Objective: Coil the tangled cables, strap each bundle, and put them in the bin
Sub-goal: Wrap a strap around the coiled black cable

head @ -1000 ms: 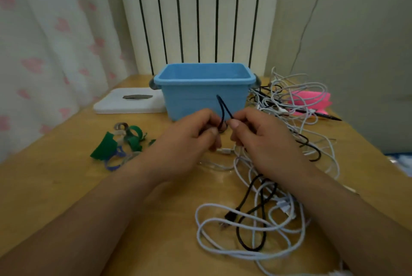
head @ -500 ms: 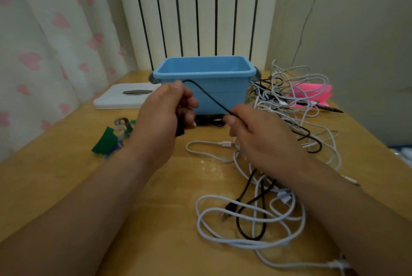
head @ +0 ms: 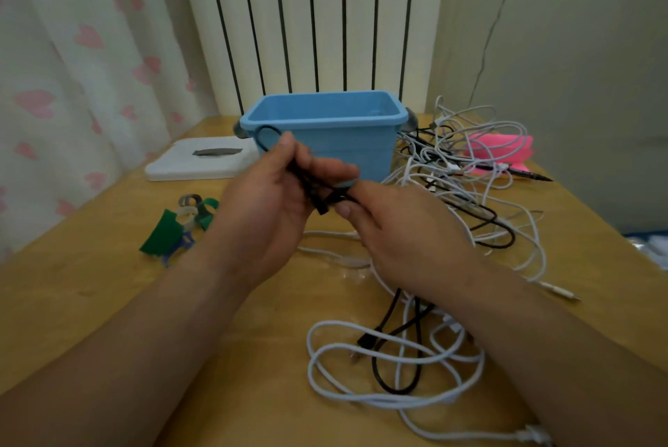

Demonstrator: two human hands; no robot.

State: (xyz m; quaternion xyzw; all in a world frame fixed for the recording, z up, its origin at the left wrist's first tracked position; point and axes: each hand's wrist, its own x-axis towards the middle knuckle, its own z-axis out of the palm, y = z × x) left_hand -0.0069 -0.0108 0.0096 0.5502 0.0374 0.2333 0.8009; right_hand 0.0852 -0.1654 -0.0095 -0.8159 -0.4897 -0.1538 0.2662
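My left hand (head: 269, 204) grips folded loops of a thin black cable (head: 313, 190), with one loop sticking up above my thumb in front of the blue bin (head: 325, 121). My right hand (head: 401, 229) pinches the same black cable beside the left fingers; the strand trails right into the tangle. A tangle of white and black cables (head: 470, 172) lies right of the bin. Another heap of white and black cables (head: 390, 367) lies on the table under my right forearm. Green and blue straps (head: 173, 229) lie to the left.
The wooden table (head: 90, 302) carries a white flat box (head: 202, 161) at the back left, a pink pad (head: 502, 150) and a dark pen (head: 531, 175) at the back right. A radiator and a curtain stand behind the table.
My hands have come together again after drawing the black cable apart. Another loop of it now lies in my left hand, and my right hand has moved left to meet it.
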